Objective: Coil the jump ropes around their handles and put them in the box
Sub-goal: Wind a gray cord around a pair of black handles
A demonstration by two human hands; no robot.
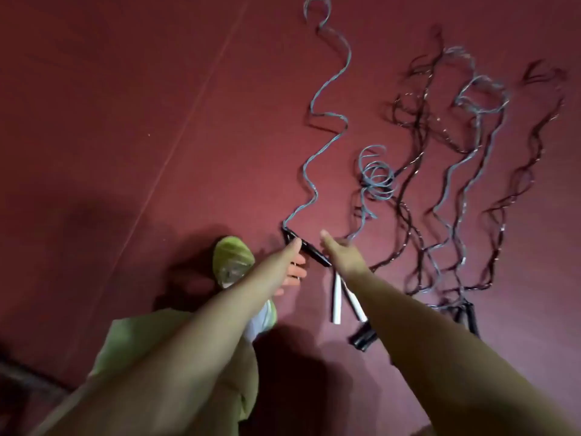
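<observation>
Jump ropes (452,171) lie stretched out in wavy lines on the dark red floor (125,121), their handles gathered at the near end, probably so each rope can be picked up by its handles and wound from there. Both arms reach down to one black handle pair (306,248) lying slanted on the floor, with a blue rope (327,121) running away from its far end. The left hand (294,265) is at the near side of these handles, thumb beside them and fingers (297,272) extended underneath; whether it actually grips is not clear. The right hand (341,253) comes over the other end with fingers stretched out, not clenched, and holds nothing visible. Just nearer lie two white handles (338,300), and further right black handles (468,316) with dark ropes (408,215) tangled among blue ones. A green shoe (231,259) stands beside the left hand. No box is in view, so coiling seems only about to start.
</observation>
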